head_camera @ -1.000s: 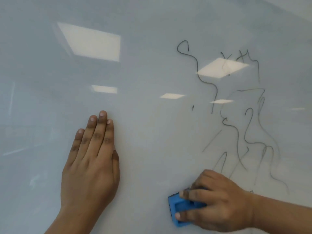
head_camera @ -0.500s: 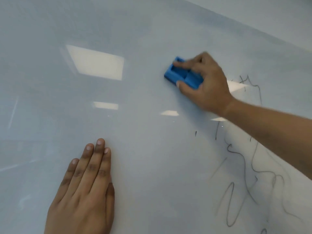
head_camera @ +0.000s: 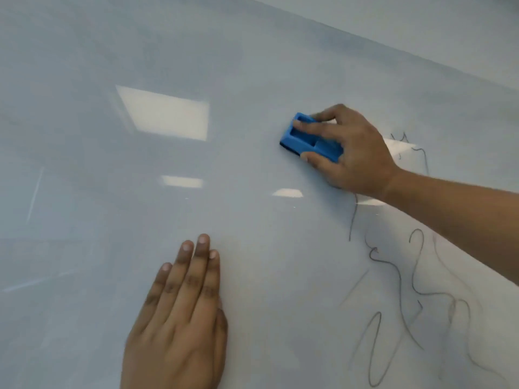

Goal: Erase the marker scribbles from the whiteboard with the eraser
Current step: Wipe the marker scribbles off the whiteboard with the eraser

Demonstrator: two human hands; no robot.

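whiteboard (head_camera: pixel 84 66) reflects ceiling lights (head_camera: pixel 165 112); right fingers (head_camera: pixel 311 126) clamp eraser (head_camera: pixel 302 140), left fingers (head_camera: pixel 196 265) flat together.

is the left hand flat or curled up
Flat: the left hand lies palm down on the whiteboard, fingers straight and held together, holding nothing.

A blue eraser (head_camera: pixel 307 138) lies flat against the glossy whiteboard (head_camera: pixel 140 220), tilted, up-left of the dark scribbles (head_camera: pixel 398 279) across the board's lower right.
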